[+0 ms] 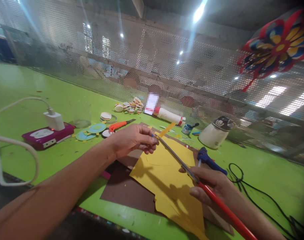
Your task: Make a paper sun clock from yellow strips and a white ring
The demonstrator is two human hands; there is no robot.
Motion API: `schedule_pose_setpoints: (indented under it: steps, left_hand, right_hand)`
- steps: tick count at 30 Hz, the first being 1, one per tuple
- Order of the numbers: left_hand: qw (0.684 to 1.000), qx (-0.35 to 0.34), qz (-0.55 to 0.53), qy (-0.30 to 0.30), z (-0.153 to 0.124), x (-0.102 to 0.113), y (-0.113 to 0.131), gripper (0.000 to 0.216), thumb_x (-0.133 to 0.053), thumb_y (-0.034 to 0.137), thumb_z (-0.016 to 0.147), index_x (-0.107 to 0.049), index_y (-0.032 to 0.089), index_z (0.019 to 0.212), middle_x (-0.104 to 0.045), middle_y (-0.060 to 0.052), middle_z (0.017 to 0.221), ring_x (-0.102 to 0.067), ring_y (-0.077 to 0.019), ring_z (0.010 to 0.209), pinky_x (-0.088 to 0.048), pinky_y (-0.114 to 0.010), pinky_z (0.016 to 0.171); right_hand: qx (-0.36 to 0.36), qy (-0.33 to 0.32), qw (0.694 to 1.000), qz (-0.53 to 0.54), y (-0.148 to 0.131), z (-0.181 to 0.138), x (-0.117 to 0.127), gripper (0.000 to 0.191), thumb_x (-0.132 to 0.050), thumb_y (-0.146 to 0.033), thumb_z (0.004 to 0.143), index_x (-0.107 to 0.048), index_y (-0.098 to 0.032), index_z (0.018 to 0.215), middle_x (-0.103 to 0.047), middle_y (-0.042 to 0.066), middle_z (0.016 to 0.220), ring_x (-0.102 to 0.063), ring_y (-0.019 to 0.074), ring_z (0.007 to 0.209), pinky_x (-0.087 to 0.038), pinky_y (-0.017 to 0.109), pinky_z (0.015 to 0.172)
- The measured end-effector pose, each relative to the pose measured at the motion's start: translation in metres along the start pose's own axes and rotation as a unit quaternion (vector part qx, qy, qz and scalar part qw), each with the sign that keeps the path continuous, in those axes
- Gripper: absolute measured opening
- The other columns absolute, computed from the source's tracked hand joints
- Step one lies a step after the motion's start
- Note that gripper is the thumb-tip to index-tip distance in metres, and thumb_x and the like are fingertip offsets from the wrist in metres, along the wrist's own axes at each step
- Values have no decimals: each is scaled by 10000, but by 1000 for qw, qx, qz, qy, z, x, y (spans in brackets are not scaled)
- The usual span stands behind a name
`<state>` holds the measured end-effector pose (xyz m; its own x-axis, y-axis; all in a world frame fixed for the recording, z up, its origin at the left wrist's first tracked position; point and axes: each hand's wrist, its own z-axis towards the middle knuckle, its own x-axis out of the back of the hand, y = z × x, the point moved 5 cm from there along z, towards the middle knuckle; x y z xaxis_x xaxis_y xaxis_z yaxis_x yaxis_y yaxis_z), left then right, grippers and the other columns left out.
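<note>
My left hand (135, 140) is closed in a pinch above the papers, at the near end of a narrow yellow paper strip (167, 129). In my right hand (212, 181) is a pair of red-handled scissors (175, 156), seen almost edge-on. Their long metal blades point up and left, the tips right at my left fingertips and the strip; whether the blades are parted cannot be made out. Beneath both hands lies a large yellow paper sheet (177, 186) with shadows across it. Dark brown sheets (126, 190) are partly covered by it.
A blue glue gun (210, 161) with a black cord lies right, near a white kettle-like jug (214, 133). Leftward are an orange-handled cutting tool (120, 125), light-blue paper discs (88, 131), a clear jar (82, 115) and a purple power block (49, 135). A mesh screen (116, 66) stands behind.
</note>
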<state>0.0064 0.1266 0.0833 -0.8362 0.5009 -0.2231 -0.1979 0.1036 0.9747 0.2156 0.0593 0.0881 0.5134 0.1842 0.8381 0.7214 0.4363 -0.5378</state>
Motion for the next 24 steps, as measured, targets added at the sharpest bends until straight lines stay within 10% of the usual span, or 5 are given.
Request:
schedule_pose_setpoints:
  steps: [24]
  left_hand:
    - [997, -7, 49, 64, 7, 16, -5, 91, -673, 187, 714, -645, 102, 705, -609, -21, 622, -542, -69, 539, -426, -192, 547]
  right_hand:
    - [-61, 106, 991, -46, 36, 14, 4, 480, -512, -562, 797, -688, -159, 989, -689, 69, 788, -618, 218, 695, -460, 278, 592]
